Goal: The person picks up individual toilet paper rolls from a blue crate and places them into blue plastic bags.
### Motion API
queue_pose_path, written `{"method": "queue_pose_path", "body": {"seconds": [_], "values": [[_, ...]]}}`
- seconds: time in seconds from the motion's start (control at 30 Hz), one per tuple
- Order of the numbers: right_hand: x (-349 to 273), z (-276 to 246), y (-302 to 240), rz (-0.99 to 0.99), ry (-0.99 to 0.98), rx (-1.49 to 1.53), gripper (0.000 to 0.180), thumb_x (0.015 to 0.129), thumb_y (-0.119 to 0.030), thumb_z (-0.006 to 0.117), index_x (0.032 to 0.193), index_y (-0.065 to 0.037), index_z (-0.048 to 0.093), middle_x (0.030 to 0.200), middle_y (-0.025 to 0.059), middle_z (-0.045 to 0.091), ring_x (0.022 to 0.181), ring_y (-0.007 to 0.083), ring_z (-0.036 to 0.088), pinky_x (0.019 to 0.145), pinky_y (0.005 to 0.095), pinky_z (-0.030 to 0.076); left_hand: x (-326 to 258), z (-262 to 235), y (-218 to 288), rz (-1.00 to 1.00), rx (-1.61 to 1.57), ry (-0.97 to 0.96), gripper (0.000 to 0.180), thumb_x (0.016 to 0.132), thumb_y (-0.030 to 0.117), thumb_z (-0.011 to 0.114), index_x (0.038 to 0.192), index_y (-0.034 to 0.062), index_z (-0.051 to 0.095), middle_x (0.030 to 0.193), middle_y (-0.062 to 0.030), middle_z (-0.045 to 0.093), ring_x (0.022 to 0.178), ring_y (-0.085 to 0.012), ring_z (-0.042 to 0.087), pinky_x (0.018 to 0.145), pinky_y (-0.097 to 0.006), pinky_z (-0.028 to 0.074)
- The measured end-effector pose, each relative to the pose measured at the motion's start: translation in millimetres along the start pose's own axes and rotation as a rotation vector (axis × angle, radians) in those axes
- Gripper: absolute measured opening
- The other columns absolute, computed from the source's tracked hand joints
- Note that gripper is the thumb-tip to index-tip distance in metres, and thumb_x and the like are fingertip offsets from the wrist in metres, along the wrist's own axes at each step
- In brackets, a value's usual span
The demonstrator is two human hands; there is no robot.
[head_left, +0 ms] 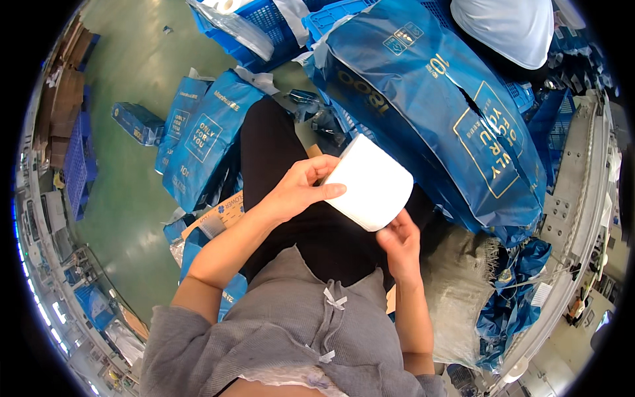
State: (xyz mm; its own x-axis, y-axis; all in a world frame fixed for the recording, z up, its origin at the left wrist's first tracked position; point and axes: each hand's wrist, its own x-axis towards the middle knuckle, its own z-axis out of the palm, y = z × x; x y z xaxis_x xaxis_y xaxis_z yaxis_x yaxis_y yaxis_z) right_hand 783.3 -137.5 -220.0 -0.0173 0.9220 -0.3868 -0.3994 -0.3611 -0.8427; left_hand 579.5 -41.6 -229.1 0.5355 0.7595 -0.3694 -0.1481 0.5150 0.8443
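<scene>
A white paper roll (370,183) is held above my lap, tilted, with its smooth side facing up. My left hand (305,188) grips its left end, thumb on top and fingers curled round the edge. At the lower right corner of the roll, my right hand (401,243) has its thumb and fingers closed against it. Just beyond the roll lies a big blue plastic bag (423,99) with gold print and a torn slit.
More blue printed bags (208,139) stand left of my leg, with a blue pack (137,124) on the green floor (126,198). Blue crates (264,33) are ahead. A woven sack (456,284) and a metal conveyor frame (569,178) lie to the right. Another person's white-clad back (506,30) is near.
</scene>
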Motion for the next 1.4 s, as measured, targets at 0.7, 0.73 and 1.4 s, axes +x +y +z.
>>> {"method": "queue_pose_path", "body": {"seconds": [0.7, 0.73, 1.4], "values": [[3, -5, 8, 0.043, 0.136, 0.071, 0.041, 0.085, -0.019, 0.067, 0.115, 0.004, 0.055, 0.106, 0.0105, 0.065, 0.098, 0.0139, 0.059, 0.094, 0.0274, 0.038, -4, 7, -12, -0.033, 0.080, 0.052, 0.033, 0.087, 0.018, 0.063, 0.111, -0.0036, 0.057, 0.101, -0.0074, 0.064, 0.093, -0.0111, 0.059, 0.082, -0.025, 0.046], [3, -5, 8, 0.053, 0.144, 0.074, 0.040, 0.085, -0.020, 0.066, 0.115, 0.004, 0.056, 0.106, 0.0103, 0.065, 0.099, 0.0137, 0.059, 0.095, 0.0275, 0.038, -4, 7, -12, -0.059, 0.061, 0.061, 0.032, 0.088, 0.019, 0.061, 0.111, -0.0036, 0.058, 0.100, -0.0071, 0.065, 0.093, -0.0106, 0.059, 0.082, -0.025, 0.046], [11, 3, 15, 0.108, 0.140, -0.001, 0.043, 0.086, -0.022, 0.065, 0.118, 0.003, 0.053, 0.110, 0.0098, 0.063, 0.103, 0.0144, 0.058, 0.096, 0.0289, 0.038, -2, 4, -12, -0.088, 0.001, 0.096, 0.032, 0.091, 0.023, 0.058, 0.111, -0.0024, 0.058, 0.099, -0.0059, 0.064, 0.091, -0.0117, 0.059, 0.083, -0.024, 0.044]]}}
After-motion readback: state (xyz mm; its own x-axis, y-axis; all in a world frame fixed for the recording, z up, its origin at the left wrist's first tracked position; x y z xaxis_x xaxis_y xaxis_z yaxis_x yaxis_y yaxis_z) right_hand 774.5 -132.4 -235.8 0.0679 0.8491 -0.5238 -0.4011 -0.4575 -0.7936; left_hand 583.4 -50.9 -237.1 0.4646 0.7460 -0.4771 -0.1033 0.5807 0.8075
